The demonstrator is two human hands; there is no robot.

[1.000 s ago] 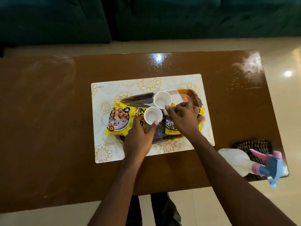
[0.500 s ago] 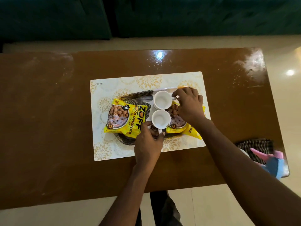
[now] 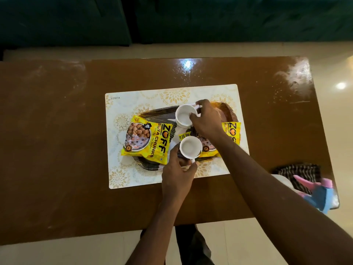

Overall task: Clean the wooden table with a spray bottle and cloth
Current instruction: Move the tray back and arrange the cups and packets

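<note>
The brown wooden table [image 3: 57, 150] fills the view, with smears at its far corners. A spray bottle [image 3: 321, 194] with a pink and blue head lies at the near right corner, on a striped cloth [image 3: 301, 173]; my right forearm hides part of the bottle. On a patterned placemat [image 3: 122, 176] at the table's middle sits a dark striped tray [image 3: 149, 165]. My left hand [image 3: 177, 178] grips the handle of the near white cup [image 3: 191, 147]. My right hand [image 3: 206, 119] holds the far white cup [image 3: 184, 115] by its rim and handle.
Two yellow soya chunks packets lie on the tray, one [image 3: 147, 138] at the left and one [image 3: 231, 134] under my right wrist. A dark green sofa [image 3: 191, 18] stands beyond the table. Pale tiled floor [image 3: 340, 104] surrounds it.
My left hand has taken hold of the near cup's handle. My right hand has moved from the right packet up to the far cup and closed on it.
</note>
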